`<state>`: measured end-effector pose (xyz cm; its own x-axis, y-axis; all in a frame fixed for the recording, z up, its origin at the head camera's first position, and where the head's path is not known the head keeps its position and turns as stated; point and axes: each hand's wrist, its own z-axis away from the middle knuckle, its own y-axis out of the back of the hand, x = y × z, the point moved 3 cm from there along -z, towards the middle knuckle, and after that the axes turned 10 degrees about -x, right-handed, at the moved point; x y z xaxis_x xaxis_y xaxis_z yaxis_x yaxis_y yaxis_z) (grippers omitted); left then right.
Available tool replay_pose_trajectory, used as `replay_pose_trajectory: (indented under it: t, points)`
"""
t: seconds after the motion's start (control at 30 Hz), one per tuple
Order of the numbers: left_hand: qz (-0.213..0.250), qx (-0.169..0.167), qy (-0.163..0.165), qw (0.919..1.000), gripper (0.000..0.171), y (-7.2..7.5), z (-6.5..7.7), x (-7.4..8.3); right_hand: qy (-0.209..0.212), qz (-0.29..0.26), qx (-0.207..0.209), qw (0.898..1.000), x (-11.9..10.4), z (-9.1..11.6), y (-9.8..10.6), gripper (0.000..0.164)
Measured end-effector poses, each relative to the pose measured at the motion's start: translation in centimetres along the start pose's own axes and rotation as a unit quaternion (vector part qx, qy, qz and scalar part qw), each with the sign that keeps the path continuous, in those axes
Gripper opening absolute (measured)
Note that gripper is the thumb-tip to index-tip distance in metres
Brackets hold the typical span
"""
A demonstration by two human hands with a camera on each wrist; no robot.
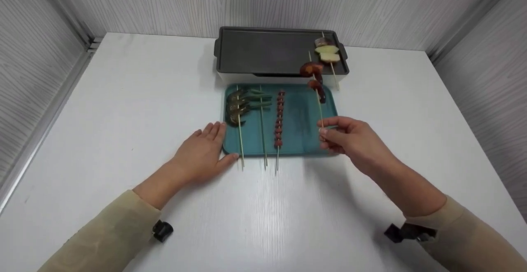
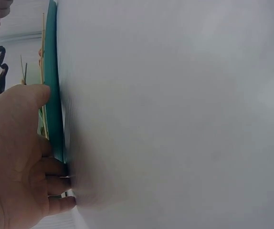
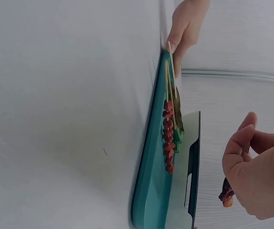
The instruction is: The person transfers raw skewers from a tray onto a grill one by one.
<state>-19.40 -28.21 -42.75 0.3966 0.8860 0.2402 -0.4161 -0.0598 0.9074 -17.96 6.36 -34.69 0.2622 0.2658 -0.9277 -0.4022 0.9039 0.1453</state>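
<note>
My right hand (image 1: 350, 138) pinches the bare lower end of a skewer (image 1: 311, 70) between thumb and fingers. Glossy red-brown, mushroom-like pieces are threaded on it, and it overlaps the grill's front edge and the tray's right side in the head view. A teal tray (image 1: 298, 119) lies on the table. My left hand (image 1: 199, 154) rests at the tray's front left corner, fingers extended along its side and thumb over the rim. A shrimp skewer (image 1: 237, 109), a green vegetable skewer (image 1: 260, 99) and a skewer of small red pieces (image 1: 279, 119) lie in the tray.
Behind the tray stands a tabletop grill with a flat dark plate (image 1: 263, 52). A skewer of pale slices (image 1: 328, 53) lies on its right end, stick jutting over the front. The white table (image 1: 144, 78) is walled at the back and sides.
</note>
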Motion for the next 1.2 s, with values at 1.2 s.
replay_pose_trajectory:
  t: [1.2]
  points:
    - [-0.001, 0.0, 0.004, 1.0, 0.092, 0.1, 0.2, 0.0, 0.001, -0.045, 0.09, 0.995, -3.4, -13.3, 2.7, 0.042]
